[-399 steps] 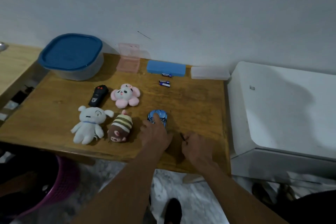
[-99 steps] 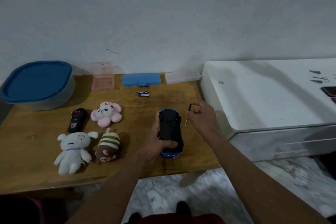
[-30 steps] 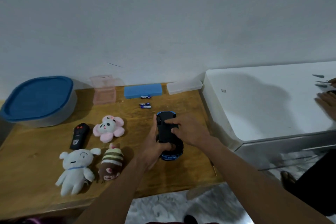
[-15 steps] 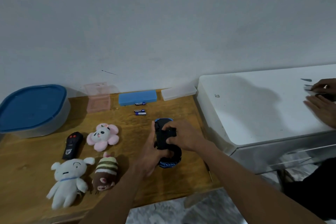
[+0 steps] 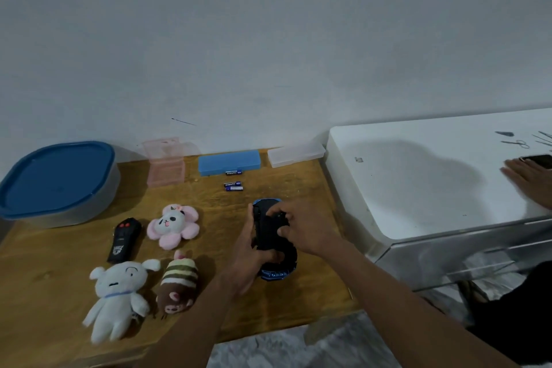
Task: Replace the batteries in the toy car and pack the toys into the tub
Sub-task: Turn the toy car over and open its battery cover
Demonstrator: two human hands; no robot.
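Fingers of our left hand (image 5: 248, 257) and right hand (image 5: 306, 227) curl round the upturned toy car (image 5: 266, 234) over the table (image 5: 53, 257), lengthwise toward the wall (image 5: 268, 39). We count three batteries (image 5: 233, 187), three plush toys (image 5: 173, 225), one tub (image 5: 56, 182).

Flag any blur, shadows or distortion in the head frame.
Head view: dim, flat light and soft overall. In the same view, the white plush smears toward its lower edge, wide-angle bend curves the tub rim and cabinet edge, and a broad soft shadow lies on the cabinet top. The car, gripped by left hand and right hand, reads near-black with little detail.
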